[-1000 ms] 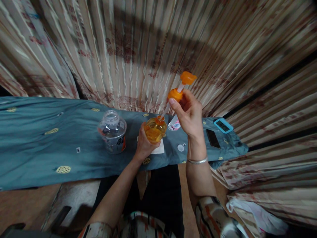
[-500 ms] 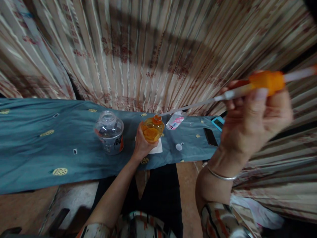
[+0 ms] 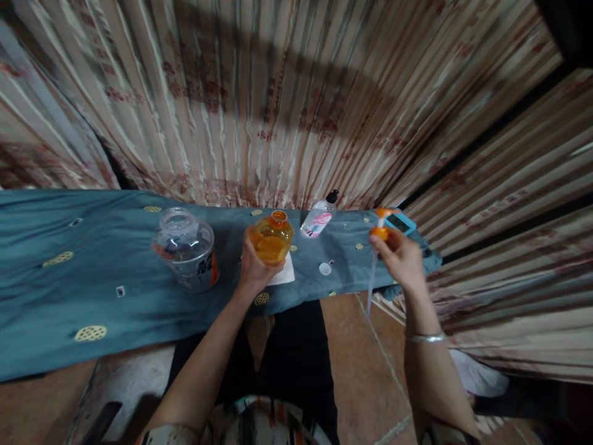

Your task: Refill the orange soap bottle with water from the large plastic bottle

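My left hand (image 3: 257,267) is wrapped round the side of an orange see-through bottle (image 3: 273,240), which has an open neck and liquid inside. Part of a white paper (image 3: 285,272) shows beneath it. Over the table's right end, my right hand (image 3: 402,254) grips an orange pump top (image 3: 380,233) by its collar. The pump's long pale tube hangs down past the table's front edge. Left of the orange bottle stands a large clear plastic jar (image 3: 188,253) with an open mouth. To the right, a clear bottle with a black pump cap (image 3: 319,216) and pink label stands near the curtain.
A small round white disc (image 3: 325,269) lies on the blue tablecloth (image 3: 115,247). Behind my right hand is a blue-framed device (image 3: 402,221). A pleated curtain (image 3: 259,93) hangs along the back and right. Below the table's edge is a tiled floor (image 3: 356,352).
My right hand has come down from high on the right with the pump top, and the tube has left the bottle's neck and now hangs downward. My left hand still holds the bottle.
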The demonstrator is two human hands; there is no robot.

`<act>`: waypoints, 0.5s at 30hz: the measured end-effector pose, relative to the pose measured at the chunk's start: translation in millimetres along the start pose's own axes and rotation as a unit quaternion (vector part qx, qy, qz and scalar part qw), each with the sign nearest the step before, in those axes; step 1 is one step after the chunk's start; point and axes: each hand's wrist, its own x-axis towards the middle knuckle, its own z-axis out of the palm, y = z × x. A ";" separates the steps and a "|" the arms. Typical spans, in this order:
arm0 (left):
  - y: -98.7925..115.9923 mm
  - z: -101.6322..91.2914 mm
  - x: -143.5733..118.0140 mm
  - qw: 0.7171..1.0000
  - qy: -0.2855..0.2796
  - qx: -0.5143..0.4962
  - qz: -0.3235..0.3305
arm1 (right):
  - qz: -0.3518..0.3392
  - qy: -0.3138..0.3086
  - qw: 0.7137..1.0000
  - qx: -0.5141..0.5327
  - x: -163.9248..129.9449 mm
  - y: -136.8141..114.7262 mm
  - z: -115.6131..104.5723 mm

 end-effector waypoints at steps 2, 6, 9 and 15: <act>0.9 -0.1 -0.3 1.000 -0.002 0.001 0.007 | 0.068 -0.060 0.994 -0.059 2.1 25.1 40.4; 0.8 -0.6 -0.7 1.000 -0.011 -0.006 0.014 | 0.135 -0.161 0.966 -0.148 8.1 57.4 99.5; 0.4 -1.2 -1.6 1.000 -0.010 -0.016 0.008 | 0.145 -0.194 0.953 -0.183 21.2 65.6 121.2; -0.1 -3.4 -2.7 0.999 -0.021 -0.032 0.012 | 0.157 -0.208 0.941 -0.214 47.1 61.3 139.9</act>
